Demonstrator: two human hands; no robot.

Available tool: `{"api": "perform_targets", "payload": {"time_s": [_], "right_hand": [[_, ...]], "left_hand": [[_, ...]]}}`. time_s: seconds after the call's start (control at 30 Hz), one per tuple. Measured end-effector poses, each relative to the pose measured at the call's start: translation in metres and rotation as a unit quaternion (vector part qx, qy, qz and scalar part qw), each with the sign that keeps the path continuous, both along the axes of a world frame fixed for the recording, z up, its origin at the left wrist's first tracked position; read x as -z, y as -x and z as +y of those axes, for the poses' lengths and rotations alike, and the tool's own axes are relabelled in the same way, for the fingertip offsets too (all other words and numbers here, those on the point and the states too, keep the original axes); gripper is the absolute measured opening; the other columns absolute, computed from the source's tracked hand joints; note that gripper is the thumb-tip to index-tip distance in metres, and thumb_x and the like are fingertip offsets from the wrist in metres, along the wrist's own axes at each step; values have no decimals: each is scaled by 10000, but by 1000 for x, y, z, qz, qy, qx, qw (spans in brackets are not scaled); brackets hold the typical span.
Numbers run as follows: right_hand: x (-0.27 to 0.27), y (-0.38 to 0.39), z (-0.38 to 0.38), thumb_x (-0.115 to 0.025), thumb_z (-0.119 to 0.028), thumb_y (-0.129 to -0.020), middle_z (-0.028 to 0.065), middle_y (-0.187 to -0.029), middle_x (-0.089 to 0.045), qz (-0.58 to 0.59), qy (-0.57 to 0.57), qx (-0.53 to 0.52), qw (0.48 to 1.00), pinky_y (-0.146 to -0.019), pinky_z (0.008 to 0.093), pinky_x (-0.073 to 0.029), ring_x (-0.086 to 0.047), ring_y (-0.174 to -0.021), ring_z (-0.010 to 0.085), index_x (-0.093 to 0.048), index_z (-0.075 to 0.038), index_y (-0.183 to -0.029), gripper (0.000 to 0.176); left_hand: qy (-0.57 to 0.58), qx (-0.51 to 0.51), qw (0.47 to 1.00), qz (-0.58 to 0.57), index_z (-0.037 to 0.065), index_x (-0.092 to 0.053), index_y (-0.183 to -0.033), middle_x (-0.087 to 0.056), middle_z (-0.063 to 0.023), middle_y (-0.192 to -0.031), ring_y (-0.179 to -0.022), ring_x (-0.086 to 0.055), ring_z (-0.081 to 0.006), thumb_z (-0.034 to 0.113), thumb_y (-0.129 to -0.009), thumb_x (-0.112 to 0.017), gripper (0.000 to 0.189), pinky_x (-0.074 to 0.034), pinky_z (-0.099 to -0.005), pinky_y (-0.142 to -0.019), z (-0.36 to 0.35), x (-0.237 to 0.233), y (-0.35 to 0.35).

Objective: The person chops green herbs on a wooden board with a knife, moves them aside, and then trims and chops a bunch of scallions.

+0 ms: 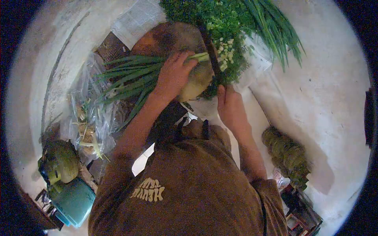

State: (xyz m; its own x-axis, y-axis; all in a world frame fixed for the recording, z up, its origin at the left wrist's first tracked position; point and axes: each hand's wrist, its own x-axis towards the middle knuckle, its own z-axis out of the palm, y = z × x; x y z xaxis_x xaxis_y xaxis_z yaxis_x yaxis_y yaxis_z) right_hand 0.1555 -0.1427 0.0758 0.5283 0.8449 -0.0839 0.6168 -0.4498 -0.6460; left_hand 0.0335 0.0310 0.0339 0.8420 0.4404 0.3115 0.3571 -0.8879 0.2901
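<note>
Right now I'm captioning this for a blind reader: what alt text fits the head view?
A person's left hand holds a bunch of green onions down on a round chopping block while the right hand holds a knife at their pale ends. Beyond the block lie heaped chopped greens.

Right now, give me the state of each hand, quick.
Left hand: closed around the green onions on the chopping block.
Right hand: closed on the knife, blade down at the onions.

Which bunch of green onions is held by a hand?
The bunch on the left, pressed onto the chopping block by the left hand; the other bunch lies untouched at upper right.
</note>
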Motion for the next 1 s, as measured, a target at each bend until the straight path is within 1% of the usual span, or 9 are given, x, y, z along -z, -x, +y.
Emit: {"api": "perform_targets", "payload": {"time_s": [0.03, 0.13, 0.23, 0.53, 0.63, 0.73, 0.83, 0.93, 1.0], "right_hand": [[-11, -2, 2, -463, -227, -997, 330, -710, -595, 3, -7, 1, 1000, -598, 580, -479, -599, -682, 513, -524, 68, -887, 320], [-38, 2, 7, -439, -194, -1010, 355, -814, -581, 33, 64, 10, 997, -692, 584, -414, -549, -815, 553, -511, 78, -945, 289], [-24, 3, 5, -462, -223, -1001, 337, -697, -583, -51, -4, -32, 998, -611, 587, -472, -587, -673, 523, -517, 70, -883, 320], [-24, 8, 10, -446, -240, -1005, 350, -720, -587, -34, 41, -16, 998, -628, 590, -482, -604, -717, 525, -505, 66, -887, 333], [-29, 10, 13, -448, -232, -1002, 345, -737, -595, 7, 84, 1, 996, -643, 578, -489, -606, -726, 520, -510, 75, -909, 326], [13, 14, 15, -429, -187, -1008, 352, -798, -590, 18, 21, 13, 1000, -665, 585, -439, -561, -804, 549, -511, 76, -941, 283], [-1, 10, 47, -424, -200, -1008, 360, -812, -597, 61, 77, 48, 994, -657, 581, -456, -580, -814, 540, -519, 70, -941, 294], [5, -9, 57, -411, -215, -1014, 370, -818, -595, -33, 42, -27, 998, -653, 575, -470, -590, -800, 539, -523, 66, -948, 309], [-13, -13, 49, -408, -216, -1017, 368, -815, -595, -3, 38, -27, 999, -657, 579, -466, -586, -778, 542, -526, 67, -952, 314]], "left_hand": [[-2, 3, 1000, 4, 104, -621, -1125, -550, -104, -1277, -1135, -535, -336, 54, -753, -572, 378, -460, -434, -980, 0, -1, 1], [-10, 5, 1000, -8, 111, -624, -1127, -553, -103, -1270, -1123, -534, -339, 60, -750, -575, 383, -461, -431, -981, -3, 4, 3], [-1, 14, 1000, -2, 118, -629, -1142, -558, -100, -1265, -1115, -534, -336, 64, -753, -574, 397, -461, -429, -984, -5, -2, 6], [-14, 23, 999, -18, 111, -646, -1122, -577, -89, -1240, -1094, -533, -319, 58, -746, -584, 385, -482, -420, -957, 0, 9, 6], [9, 24, 1000, -12, 110, -644, -1131, -583, -91, -1227, -1097, -530, -317, 50, -739, -586, 401, -485, -418, -954, 0, 7, 6], [2, 27, 1000, -11, 109, -642, -1137, -580, -89, -1231, -1098, -530, -320, 46, -735, -587, 411, -485, -426, -953, 0, 8, 7], [-8, 23, 1000, -17, 99, -641, -1134, -572, -88, -1240, -1099, -529, -324, 47, -727, -586, 413, -481, -430, -959, 0, 13, 7], [44, 12, 999, -25, 86, -643, -1127, -564, -88, -1244, -1103, -526, -333, 50, -727, -584, 406, -473, -433, -972, -7, 0, 10], [35, 11, 999, -30, 82, -646, -1120, -563, -89, -1238, -1102, -525, -336, 48, -725, -580, 402, -472, -430, -975, -8, 2, 12]]}}
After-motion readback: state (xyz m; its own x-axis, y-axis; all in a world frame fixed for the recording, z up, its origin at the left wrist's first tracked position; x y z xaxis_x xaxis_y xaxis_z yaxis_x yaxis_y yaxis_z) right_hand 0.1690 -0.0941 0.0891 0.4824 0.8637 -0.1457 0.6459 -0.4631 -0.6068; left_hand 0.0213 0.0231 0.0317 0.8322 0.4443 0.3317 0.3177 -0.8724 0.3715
